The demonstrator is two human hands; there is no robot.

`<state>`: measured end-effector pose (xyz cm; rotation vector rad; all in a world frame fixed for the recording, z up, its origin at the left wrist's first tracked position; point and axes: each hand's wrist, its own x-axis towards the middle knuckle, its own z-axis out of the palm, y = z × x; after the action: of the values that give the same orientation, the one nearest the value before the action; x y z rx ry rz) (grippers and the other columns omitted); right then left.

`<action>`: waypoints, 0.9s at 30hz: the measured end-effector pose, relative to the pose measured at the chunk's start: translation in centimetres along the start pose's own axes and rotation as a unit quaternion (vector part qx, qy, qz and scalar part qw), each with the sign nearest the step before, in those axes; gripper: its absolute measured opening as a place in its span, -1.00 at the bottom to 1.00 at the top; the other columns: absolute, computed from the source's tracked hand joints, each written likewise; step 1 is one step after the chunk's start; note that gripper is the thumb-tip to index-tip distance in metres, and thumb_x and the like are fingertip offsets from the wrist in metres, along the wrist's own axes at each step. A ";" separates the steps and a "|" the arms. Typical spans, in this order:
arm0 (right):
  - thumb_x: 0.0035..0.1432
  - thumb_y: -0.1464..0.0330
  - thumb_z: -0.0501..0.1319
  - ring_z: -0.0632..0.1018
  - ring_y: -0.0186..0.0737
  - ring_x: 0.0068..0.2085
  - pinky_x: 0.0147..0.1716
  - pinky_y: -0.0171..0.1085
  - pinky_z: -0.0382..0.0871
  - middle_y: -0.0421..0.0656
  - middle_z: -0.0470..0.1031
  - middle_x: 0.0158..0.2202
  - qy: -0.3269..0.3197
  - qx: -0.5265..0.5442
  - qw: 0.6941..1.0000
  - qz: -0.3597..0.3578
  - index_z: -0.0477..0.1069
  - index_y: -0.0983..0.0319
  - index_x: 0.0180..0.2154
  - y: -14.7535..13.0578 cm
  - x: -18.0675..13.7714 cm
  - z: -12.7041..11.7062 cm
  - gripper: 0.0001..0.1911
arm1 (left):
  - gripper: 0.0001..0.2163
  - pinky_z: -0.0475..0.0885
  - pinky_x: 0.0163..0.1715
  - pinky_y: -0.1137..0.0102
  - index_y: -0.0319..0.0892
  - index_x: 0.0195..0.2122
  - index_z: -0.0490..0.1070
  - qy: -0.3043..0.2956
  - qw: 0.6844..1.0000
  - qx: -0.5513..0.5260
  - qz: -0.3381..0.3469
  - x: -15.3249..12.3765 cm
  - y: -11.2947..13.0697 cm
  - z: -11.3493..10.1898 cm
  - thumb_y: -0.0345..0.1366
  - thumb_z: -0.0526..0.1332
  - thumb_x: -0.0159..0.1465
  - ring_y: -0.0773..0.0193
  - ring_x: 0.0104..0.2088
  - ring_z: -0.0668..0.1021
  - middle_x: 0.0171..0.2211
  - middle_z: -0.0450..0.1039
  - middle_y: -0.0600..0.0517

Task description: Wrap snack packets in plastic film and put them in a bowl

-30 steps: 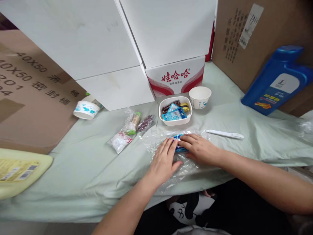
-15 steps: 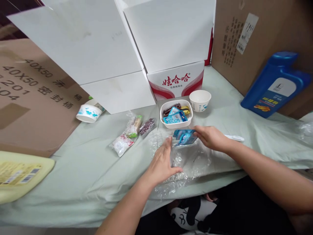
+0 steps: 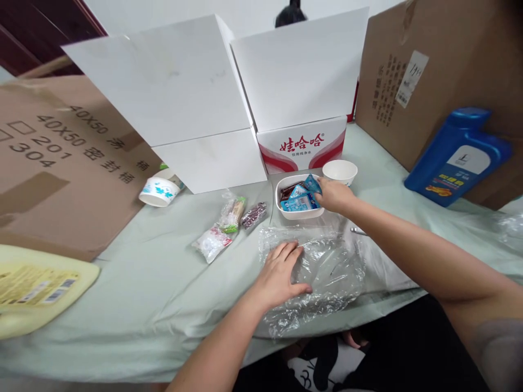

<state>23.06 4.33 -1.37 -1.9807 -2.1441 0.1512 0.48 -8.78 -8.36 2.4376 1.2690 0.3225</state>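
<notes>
My right hand [image 3: 335,195] is over the right side of a white plastic tub [image 3: 300,214], its fingers closed on a blue packet [image 3: 312,184]. Inside the tub lie another blue-and-white packet [image 3: 300,203] and brown-wrapped pieces [image 3: 291,189]. With fingers spread, my left hand [image 3: 281,275] rests on a sheet of clear plastic film [image 3: 327,272] at the front of the table. To its left lie a white-and-red packet [image 3: 212,243], a green-and-tan packet [image 3: 232,215] and a dark red wrapped piece [image 3: 254,216].
A white paper bowl [image 3: 340,171] stands behind the tub; another bowl [image 3: 159,190] tilts at left. White boxes [image 3: 302,147] rise behind. Brown cartons [image 3: 73,163] flank the cloth-covered table [image 3: 147,305]. A blue bottle [image 3: 457,158] stands right, a yellow bottle [image 3: 41,294] left.
My right hand has carried the blue packet up from above the film to the tub. My left hand stays by the film, now flatter on it. The camera view has shifted slightly.
</notes>
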 end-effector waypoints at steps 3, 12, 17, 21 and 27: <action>0.21 0.17 0.13 0.52 0.13 -0.05 -0.13 -0.04 0.38 0.11 0.52 -0.06 0.010 0.027 0.999 -0.031 0.20 0.32 0.18 0.7 -1.4 0.2 -0.42 | -0.22 0.17 0.21 -0.09 -0.10 0.23 0.21 -0.005 1.000 0.005 0.004 -0.1 0.1 -0.1 0.01 0.41 0.01 -0.15 0.29 0.18 0.29 0.15 -0.19; 0.23 0.25 0.15 0.53 -0.18 -0.32 -0.28 -0.21 0.39 -0.08 0.55 -0.28 0.070 0.196 0.970 -0.126 0.43 0.27 -0.09 2.3 -8.2 -1.5 -0.71 | -0.23 0.17 0.21 -0.08 -0.09 0.22 0.22 0.015 1.000 0.009 0.012 -0.3 0.3 -0.1 -0.04 0.44 -0.01 -0.13 0.30 0.16 0.29 0.14 -0.18; 0.19 0.26 0.23 0.55 -0.16 -0.16 -0.18 -0.23 0.40 -0.09 0.55 -0.16 -0.117 0.156 0.934 -0.301 0.47 0.19 -0.06 1.5 -11.9 -0.2 -0.71 | -0.17 0.13 0.24 -0.04 -0.09 0.24 0.20 -0.003 0.999 0.029 -0.017 -0.1 0.3 -0.4 0.00 0.44 -0.05 -0.13 0.31 0.10 0.33 0.08 -0.14; -0.13 0.11 0.43 0.37 0.19 0.12 -0.02 -0.01 0.35 0.12 0.30 0.20 -0.121 -0.026 0.962 -0.242 0.33 0.24 0.16 2.2 -11.6 2.0 -0.18 | -0.10 0.11 0.23 -0.03 -0.06 0.28 0.15 -0.015 0.995 0.059 -0.083 0.1 -0.5 -1.3 0.08 0.42 -0.07 -0.17 0.31 0.08 0.35 0.01 -0.12; -0.38 -0.11 0.42 0.28 0.39 0.16 0.01 0.18 0.27 0.16 0.20 0.26 -0.131 -0.094 0.972 -0.172 0.21 0.24 0.24 5.7 -10.5 2.5 0.16 | -0.11 0.15 0.19 -0.05 -0.10 0.27 0.18 -0.001 0.986 0.099 -0.133 0.1 -2.5 -2.2 0.14 0.38 -0.07 -0.21 0.28 0.14 0.34 0.03 -0.16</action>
<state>28.75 -5.47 -5.99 -1.7220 -2.7272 0.1654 -2.13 -6.91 -7.46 2.3820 1.6734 0.1267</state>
